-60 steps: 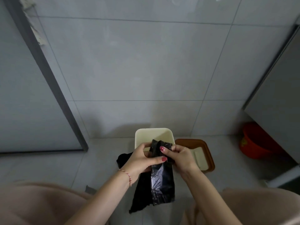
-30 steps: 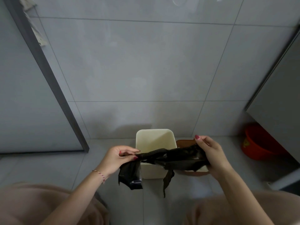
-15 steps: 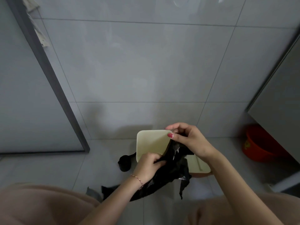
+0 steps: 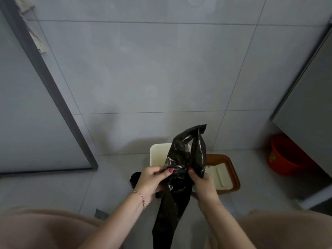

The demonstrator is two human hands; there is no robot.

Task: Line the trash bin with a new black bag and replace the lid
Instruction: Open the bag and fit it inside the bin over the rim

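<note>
Both hands (image 4: 177,178) close together, fingers curled.

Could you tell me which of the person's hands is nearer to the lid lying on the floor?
Right. The right hand pinches the black bag just beside the lid; the left hand holds the bag farther away.

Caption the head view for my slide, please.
Both hands work open a black bag above the unlined bin.
</note>
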